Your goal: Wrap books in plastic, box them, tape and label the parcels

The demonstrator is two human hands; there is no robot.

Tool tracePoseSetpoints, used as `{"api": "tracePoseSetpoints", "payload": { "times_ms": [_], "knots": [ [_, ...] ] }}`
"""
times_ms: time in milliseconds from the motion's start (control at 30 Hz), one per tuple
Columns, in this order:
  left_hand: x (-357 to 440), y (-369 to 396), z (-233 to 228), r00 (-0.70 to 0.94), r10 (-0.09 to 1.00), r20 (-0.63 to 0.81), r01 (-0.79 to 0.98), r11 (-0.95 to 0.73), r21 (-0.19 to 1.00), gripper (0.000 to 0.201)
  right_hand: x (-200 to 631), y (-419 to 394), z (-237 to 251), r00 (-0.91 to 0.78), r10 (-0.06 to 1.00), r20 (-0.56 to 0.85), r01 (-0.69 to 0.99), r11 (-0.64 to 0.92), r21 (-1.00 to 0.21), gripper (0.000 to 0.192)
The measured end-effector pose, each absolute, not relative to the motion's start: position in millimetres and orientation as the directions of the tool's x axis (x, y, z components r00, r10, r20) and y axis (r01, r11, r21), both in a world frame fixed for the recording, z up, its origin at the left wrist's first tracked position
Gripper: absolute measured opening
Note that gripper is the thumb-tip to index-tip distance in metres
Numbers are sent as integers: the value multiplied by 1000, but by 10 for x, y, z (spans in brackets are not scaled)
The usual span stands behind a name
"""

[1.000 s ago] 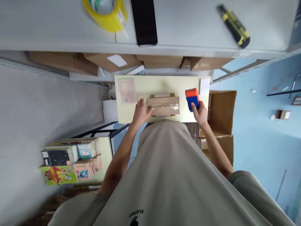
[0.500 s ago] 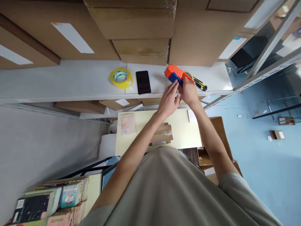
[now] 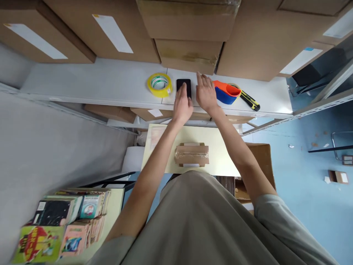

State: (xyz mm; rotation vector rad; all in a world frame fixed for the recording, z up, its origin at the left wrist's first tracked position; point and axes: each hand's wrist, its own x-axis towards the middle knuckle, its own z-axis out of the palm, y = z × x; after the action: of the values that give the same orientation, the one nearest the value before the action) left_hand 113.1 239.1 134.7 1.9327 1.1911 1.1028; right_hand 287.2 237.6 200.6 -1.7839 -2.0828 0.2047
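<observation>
1. Both hands have left the orange-and-blue plastic tape dispenser (image 3: 226, 92), now set down on the far grey shelf (image 3: 91, 82).
2. Left hand (image 3: 182, 105) rests on the black flat phone (image 3: 184, 87), fingers loosely curled; lifting it looks next.
3. Right hand (image 3: 205, 95) hovers open, empty, between phone and dispenser.
4. Taped brown cardboard parcel (image 3: 192, 155) lies on the near table.

Left grip (image 3: 182, 103) resting on black phone (image 3: 184, 86) on grey shelf (image 3: 96, 86), right grip (image 3: 206, 94) open just beside orange-and-blue tape dispenser (image 3: 226, 92), yellow tape roll (image 3: 159, 84) at left, taped cardboard parcel (image 3: 192, 155) below on pale surface (image 3: 220, 143).
</observation>
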Motion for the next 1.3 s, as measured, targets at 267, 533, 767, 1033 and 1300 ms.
{"api": "tracePoseSetpoints", "payload": {
  "times_ms": [267, 533, 767, 1033, 1300],
  "knots": [
    [483, 2443, 1429, 132, 886, 444, 427, -455, 781, 56, 2709, 2690, 1621, -208, 971, 122, 843, 241, -481, 60],
    [471, 1186, 751, -20, 933, 359, 502, -301, 811, 49, 2808, 2575, 1487, -236, 958, 161, 835, 284, -472, 61],
    [338, 1564, 1159, 45, 886, 461, 407, -438, 802, 49, 2805, 2443, 1354, -188, 945, 266, 802, 305, -514, 74],
    [-174, 509, 327, 9, 982, -190, 546, 154, 824, 34, 3067, -226, 704, 284, 959, 0, 742, -220, -633, 91],
    [203, -314, -232, 54, 895, -443, 623, 316, 715, 35, 2760, -996, 62, 410, 807, -425, 640, -587, -496, 68]
  ]
}}
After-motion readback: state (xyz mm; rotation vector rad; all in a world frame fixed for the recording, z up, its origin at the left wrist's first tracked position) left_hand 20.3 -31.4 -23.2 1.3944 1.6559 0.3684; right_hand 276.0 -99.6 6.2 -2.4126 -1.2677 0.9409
